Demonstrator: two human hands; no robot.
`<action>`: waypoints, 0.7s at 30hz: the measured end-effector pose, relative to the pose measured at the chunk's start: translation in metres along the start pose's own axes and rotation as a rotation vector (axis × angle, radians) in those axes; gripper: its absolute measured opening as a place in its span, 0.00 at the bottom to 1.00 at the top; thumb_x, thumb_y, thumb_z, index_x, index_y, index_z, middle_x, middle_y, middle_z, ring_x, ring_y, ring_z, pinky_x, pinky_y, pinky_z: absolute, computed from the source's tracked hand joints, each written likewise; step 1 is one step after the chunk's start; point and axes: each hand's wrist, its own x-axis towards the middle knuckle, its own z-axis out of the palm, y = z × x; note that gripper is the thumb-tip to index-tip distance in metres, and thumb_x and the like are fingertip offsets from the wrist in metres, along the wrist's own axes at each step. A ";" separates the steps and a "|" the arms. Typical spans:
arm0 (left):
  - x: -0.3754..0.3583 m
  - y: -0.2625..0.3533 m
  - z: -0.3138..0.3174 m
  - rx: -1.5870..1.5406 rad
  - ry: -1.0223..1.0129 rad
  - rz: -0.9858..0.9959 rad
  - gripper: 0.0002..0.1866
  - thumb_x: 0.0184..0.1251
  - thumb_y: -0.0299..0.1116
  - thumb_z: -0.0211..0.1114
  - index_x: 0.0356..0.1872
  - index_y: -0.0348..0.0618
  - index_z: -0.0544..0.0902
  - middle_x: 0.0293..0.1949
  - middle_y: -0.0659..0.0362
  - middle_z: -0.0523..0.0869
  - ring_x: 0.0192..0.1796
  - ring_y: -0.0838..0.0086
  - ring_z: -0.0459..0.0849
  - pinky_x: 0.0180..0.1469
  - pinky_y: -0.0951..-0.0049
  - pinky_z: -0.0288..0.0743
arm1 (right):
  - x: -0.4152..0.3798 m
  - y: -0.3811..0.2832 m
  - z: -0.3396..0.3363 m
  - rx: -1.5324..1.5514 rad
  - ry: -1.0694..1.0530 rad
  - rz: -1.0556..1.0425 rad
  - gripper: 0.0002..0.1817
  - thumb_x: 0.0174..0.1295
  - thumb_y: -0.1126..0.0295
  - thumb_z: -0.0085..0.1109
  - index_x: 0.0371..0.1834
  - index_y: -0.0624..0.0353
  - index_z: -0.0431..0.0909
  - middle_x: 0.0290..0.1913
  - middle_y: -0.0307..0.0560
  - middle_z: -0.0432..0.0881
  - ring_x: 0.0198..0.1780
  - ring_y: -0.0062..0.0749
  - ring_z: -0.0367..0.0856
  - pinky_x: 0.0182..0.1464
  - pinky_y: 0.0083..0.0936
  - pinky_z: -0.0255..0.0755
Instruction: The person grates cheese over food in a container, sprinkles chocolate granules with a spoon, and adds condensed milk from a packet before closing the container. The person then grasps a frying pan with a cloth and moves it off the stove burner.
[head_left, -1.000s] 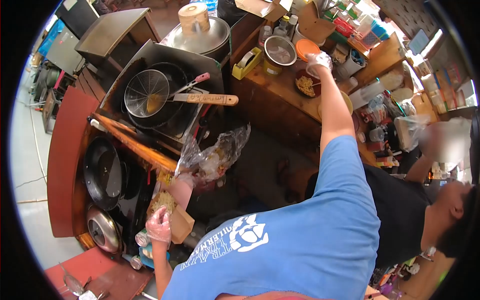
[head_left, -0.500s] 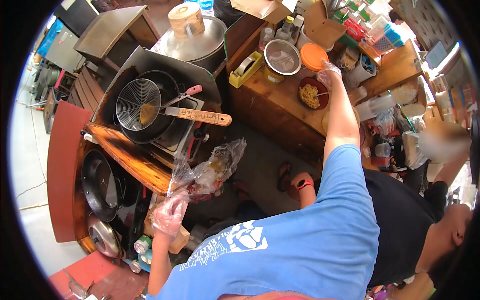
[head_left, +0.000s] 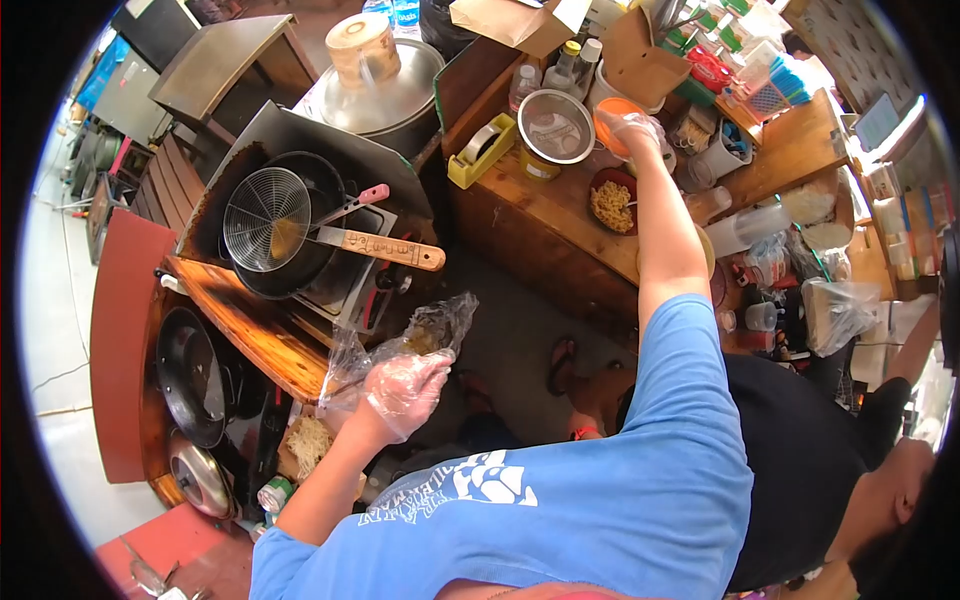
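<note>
My right hand, in a clear plastic glove, grips an orange lid that stands tilted above the counter. Just below it is a dark red bowl of cooked noodles, with a utensil handle at its side. A metal strainer rests on a yellow container to the left. My left hand, also gloved, has its fingers curled together in front of a clear plastic bag at the wooden stove stand's edge. What those fingers hold, if anything, is hidden.
A wire skimmer lies over a black wok on the stove. A tape dispenser, bottles and cups crowd the counter. A large lidded pot stands behind. Another person in a black shirt is close on my right.
The orange lid has gone from nearly flat to tilted in my right hand. My left hand has moved right and up, across the front of the plastic bag.
</note>
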 end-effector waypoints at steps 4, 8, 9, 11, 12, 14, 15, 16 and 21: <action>0.024 0.009 0.014 0.046 -0.074 0.061 0.10 0.66 0.31 0.66 0.46 0.43 0.87 0.41 0.49 0.90 0.42 0.54 0.88 0.45 0.59 0.82 | 0.002 -0.029 0.012 0.113 0.131 0.275 0.72 0.43 0.21 0.62 0.79 0.69 0.51 0.81 0.66 0.49 0.76 0.57 0.64 0.73 0.50 0.62; 0.066 0.014 0.028 0.017 -0.043 0.060 0.09 0.65 0.29 0.65 0.45 0.43 0.85 0.35 0.48 0.87 0.40 0.52 0.86 0.43 0.58 0.81 | -0.004 -0.036 0.000 0.091 -0.008 0.277 0.79 0.39 0.24 0.69 0.81 0.71 0.37 0.81 0.69 0.43 0.77 0.61 0.60 0.74 0.52 0.61; 0.083 0.011 0.033 0.038 -0.009 0.045 0.08 0.67 0.31 0.63 0.45 0.43 0.84 0.37 0.48 0.87 0.42 0.52 0.86 0.45 0.57 0.80 | -0.006 -0.035 -0.001 0.103 -0.037 0.306 0.78 0.40 0.25 0.70 0.81 0.71 0.37 0.81 0.69 0.47 0.77 0.59 0.61 0.74 0.49 0.62; 0.125 0.002 0.047 0.042 0.108 0.041 0.09 0.69 0.34 0.62 0.43 0.40 0.81 0.39 0.47 0.87 0.44 0.51 0.86 0.46 0.56 0.80 | -0.005 -0.030 0.003 0.096 -0.012 0.248 0.78 0.40 0.25 0.69 0.81 0.71 0.38 0.80 0.68 0.49 0.77 0.56 0.61 0.74 0.47 0.63; 0.153 -0.003 0.056 0.026 0.195 0.053 0.11 0.68 0.35 0.62 0.42 0.38 0.80 0.39 0.46 0.86 0.44 0.51 0.85 0.47 0.56 0.79 | -0.004 -0.028 0.005 0.092 0.016 0.191 0.78 0.41 0.25 0.69 0.81 0.72 0.38 0.80 0.67 0.52 0.77 0.54 0.62 0.74 0.44 0.63; 0.215 -0.004 0.068 0.017 0.252 -0.188 0.18 0.67 0.41 0.64 0.45 0.33 0.78 0.41 0.45 0.87 0.46 0.51 0.86 0.50 0.58 0.80 | -0.003 -0.027 0.008 0.076 0.030 0.171 0.76 0.43 0.27 0.69 0.82 0.68 0.36 0.80 0.65 0.52 0.77 0.55 0.61 0.73 0.46 0.64; 0.251 -0.007 0.076 -0.053 0.227 -0.383 0.19 0.67 0.43 0.65 0.45 0.34 0.79 0.41 0.46 0.88 0.47 0.54 0.87 0.51 0.60 0.81 | -0.002 -0.026 0.009 0.068 0.040 0.160 0.74 0.45 0.29 0.69 0.82 0.64 0.35 0.80 0.62 0.52 0.77 0.56 0.60 0.73 0.47 0.65; 0.284 -0.010 0.082 -0.125 0.197 -0.574 0.21 0.67 0.45 0.65 0.45 0.34 0.81 0.41 0.46 0.89 0.48 0.56 0.88 0.51 0.61 0.82 | 0.000 -0.025 0.011 0.061 0.049 0.149 0.74 0.45 0.29 0.69 0.82 0.64 0.35 0.80 0.62 0.52 0.77 0.56 0.60 0.73 0.47 0.65; 0.365 -0.050 0.111 0.815 -0.246 -0.054 0.18 0.67 0.44 0.66 0.33 0.36 0.87 0.37 0.49 0.91 0.43 0.67 0.91 0.42 0.65 0.85 | -0.010 -0.013 0.010 0.051 0.064 0.056 0.70 0.49 0.25 0.61 0.82 0.65 0.40 0.79 0.64 0.54 0.78 0.54 0.59 0.75 0.46 0.62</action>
